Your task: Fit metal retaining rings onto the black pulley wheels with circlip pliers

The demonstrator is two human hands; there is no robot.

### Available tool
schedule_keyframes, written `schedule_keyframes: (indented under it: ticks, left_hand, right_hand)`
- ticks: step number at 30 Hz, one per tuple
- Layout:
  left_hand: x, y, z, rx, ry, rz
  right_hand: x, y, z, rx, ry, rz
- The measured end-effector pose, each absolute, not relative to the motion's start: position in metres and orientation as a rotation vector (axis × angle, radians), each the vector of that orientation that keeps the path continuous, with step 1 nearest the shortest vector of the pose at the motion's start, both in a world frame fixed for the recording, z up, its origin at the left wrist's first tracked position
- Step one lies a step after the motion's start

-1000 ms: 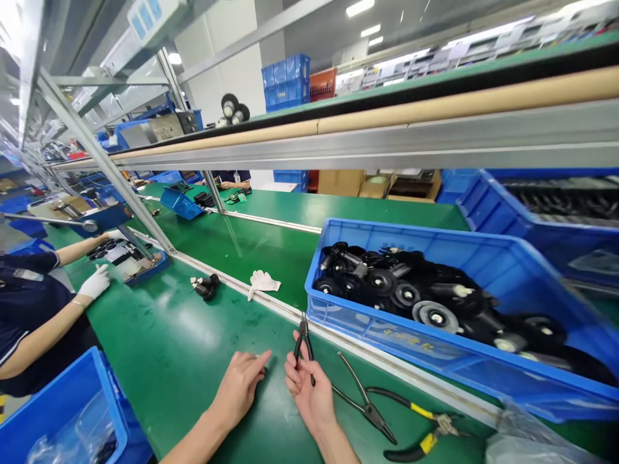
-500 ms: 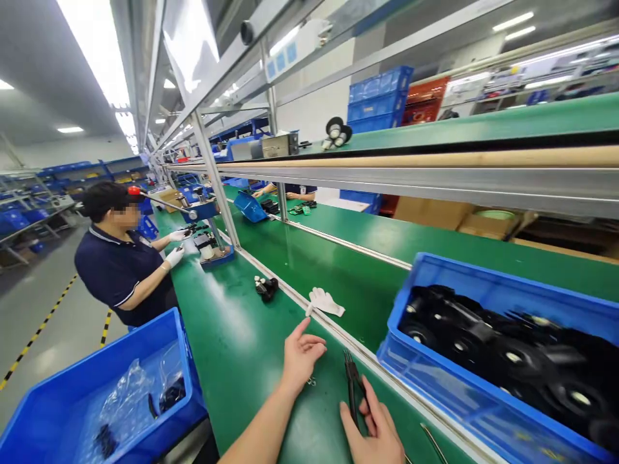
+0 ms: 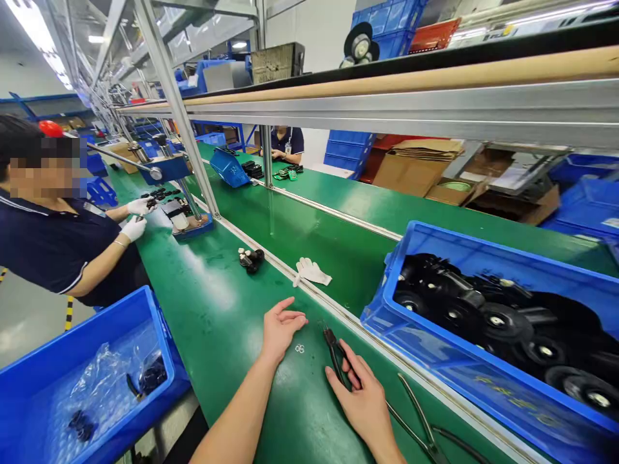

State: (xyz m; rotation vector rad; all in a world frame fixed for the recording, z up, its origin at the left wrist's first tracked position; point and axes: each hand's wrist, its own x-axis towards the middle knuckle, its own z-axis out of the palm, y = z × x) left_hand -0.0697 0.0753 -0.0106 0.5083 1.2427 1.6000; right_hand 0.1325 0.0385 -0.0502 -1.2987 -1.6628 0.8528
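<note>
Black-handled pliers with thin pointed tips [image 3: 333,347] are held in my right hand [image 3: 363,394], its fingers and thumb around the handles. The tips point forward over the green bench [image 3: 271,419]. My left hand [image 3: 282,330] hovers over the bench with fingers loosely stretched and nothing visible in it. A few small shiny rings [image 3: 300,348] lie on the bench between my hands. Beyond my left hand rests a white glove [image 3: 312,271] across the metal rail. A second pair of pliers [image 3: 425,438] lies right of my right hand, partly cut off by the frame edge.
A blue crate [image 3: 387,322] of black wheel-like parts stands at right. Another blue bin [image 3: 29,393] with plastic bags is at lower left. A gloved co-worker [image 3: 62,238] works beside a lever press [image 3: 178,174]. Small black-and-white parts [image 3: 251,260] lie on the bench.
The view has turned down and to the right, so most things sit further left and higher. The rings and second pliers show more fully. The pliers stay in my right hand.
</note>
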Motion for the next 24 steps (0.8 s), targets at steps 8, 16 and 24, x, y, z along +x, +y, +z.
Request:
schedule_keyframes:
  ticks: [8,16,24]
  left_hand:
    - [-0.068,0.07,0.004,0.482,1.334,1.541]
    - [-0.059,0.063,0.011,0.543,1.371,1.515]
    - [-0.056,0.058,0.013,0.587,1.377,1.476]
  right_hand:
    - [0.155,0.037,-0.044,-1.22,-1.923,0.291]
    - [0.157,0.037,-0.043,-1.186,-2.036,0.243]
    - [0.157,0.036,-0.042,-1.223,-2.074,0.211]
